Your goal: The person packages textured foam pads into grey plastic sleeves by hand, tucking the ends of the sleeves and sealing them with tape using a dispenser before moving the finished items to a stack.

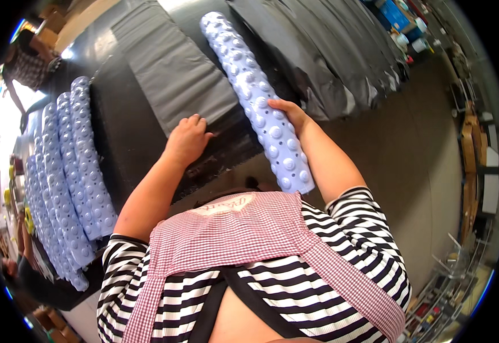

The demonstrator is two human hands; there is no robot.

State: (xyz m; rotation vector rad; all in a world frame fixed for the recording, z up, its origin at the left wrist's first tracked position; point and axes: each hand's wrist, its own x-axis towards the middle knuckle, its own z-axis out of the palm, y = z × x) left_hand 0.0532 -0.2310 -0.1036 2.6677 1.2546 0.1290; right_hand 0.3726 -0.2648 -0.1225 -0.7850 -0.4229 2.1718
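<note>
My right hand [293, 114] grips a rolled lavender-blue bath mat [255, 97] from its right side, the thumb on top and the other fingers hidden behind it. Round bumps and small holes cover the roll, which slants from the far middle toward my apron. My left hand [187, 140] is at the near end of a flat grey plastic bag [175, 66], fingers curled closed on its edge. The bag lies lengthwise on the black table [112, 114], just left of the roll.
Several more rolled blue mats [69, 183] lie side by side on the table at left. A stack of grey plastic bags [323, 51] hangs over the table's right edge. Two other people are at left, one far [29, 60], one near [38, 274]. Shelving and boxes [472, 148] line the right.
</note>
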